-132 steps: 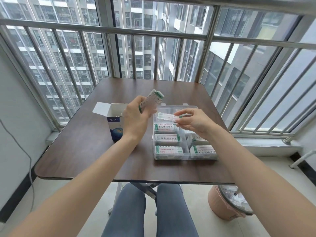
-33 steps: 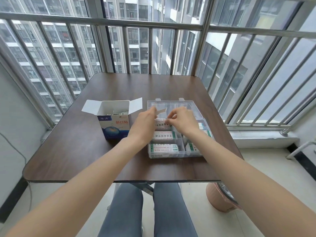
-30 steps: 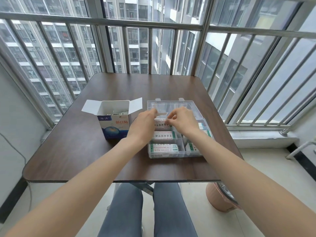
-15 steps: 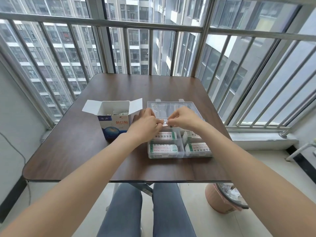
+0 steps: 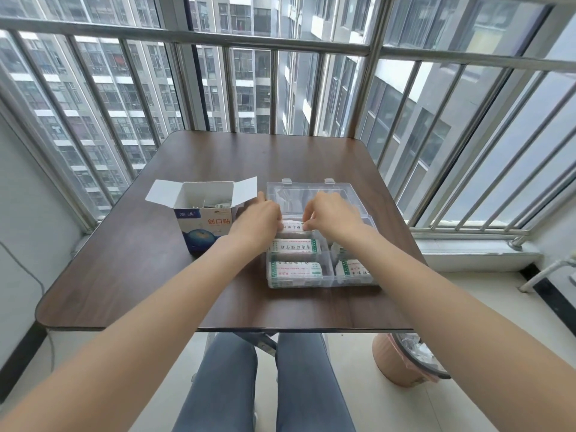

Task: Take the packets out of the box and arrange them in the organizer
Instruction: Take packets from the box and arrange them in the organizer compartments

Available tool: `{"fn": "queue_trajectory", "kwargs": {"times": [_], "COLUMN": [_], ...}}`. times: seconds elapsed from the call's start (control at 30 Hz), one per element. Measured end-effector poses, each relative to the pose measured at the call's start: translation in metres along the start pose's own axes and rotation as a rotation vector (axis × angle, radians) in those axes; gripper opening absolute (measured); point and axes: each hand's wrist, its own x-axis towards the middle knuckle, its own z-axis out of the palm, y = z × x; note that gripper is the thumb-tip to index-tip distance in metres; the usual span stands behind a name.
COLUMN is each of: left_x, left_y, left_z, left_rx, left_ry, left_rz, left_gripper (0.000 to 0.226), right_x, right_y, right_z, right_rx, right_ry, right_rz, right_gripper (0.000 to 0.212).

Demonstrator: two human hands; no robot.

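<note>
A clear plastic organizer (image 5: pixel 324 277) lies on the brown table (image 5: pixel 149 257) with its lid folded back. Several white packets with green print fill its near compartments, such as one packet stack (image 5: pixel 294 246). My left hand (image 5: pixel 257 221) and my right hand (image 5: pixel 330 215) are both over the far left compartment. Together they hold a stack of packets (image 5: pixel 292 227) there, fingers curled on its two ends. The open blue-and-white box (image 5: pixel 204 226) stands left of the organizer, with a few packets visible inside.
Metal window bars surround the table on the far and right sides. A pink waste bin (image 5: pixel 402 366) stands on the floor under the table's near right corner. My knees are under the near edge.
Earlier my left hand held a stack of packets up above the organizer. Both hands have since come down onto the far left compartment with the packets, and they stay there.
</note>
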Motion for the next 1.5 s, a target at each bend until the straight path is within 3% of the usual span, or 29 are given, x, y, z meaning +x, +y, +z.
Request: {"fn": "queue_trajectory", "kwargs": {"times": [0.13, 0.33, 0.7, 1.0, 1.23, 1.37, 1.5], "left_x": [-0.004, -0.006, -0.005, -0.024, -0.06, -0.059, -0.05], "left_y": [0.004, 0.004, 0.003, 0.009, -0.005, -0.041, -0.082], "left_z": [-0.003, -0.002, 0.007, 0.006, -0.012, -0.032, -0.054], "left_rx": [0.015, -0.033, 0.032, 0.082, -0.065, 0.065, 0.116], "left_ry": [0.016, 0.014, 0.087, 0.235, 0.477, 0.589, 0.237], "left_rz": [-0.048, -0.076, 0.025, 0.12, 0.285, 0.28, 0.068], "left_gripper": [0.025, 0.024, 0.02, 0.029, 0.019, 0.046, 0.087], "right_x": [0.001, 0.005, -0.002, -0.008, -0.036, -0.04, -0.035], "right_y": [-0.004, -0.002, -0.001, -0.001, -0.017, -0.046, -0.067], "right_z": [0.001, 0.006, 0.011, 0.003, -0.008, -0.005, -0.002], "right_rx": [-0.054, 0.063, 0.047, 0.106, 0.311, 0.168, -0.058], "right_ry": [0.015, 0.002, 0.055, 0.073, 0.292, 0.245, 0.129], "right_rz": [0.014, 0.048, 0.056, -0.01, -0.231, -0.452, -0.503], "right_gripper": [0.022, 0.015, 0.018, 0.026, 0.025, 0.04, 0.048]}}
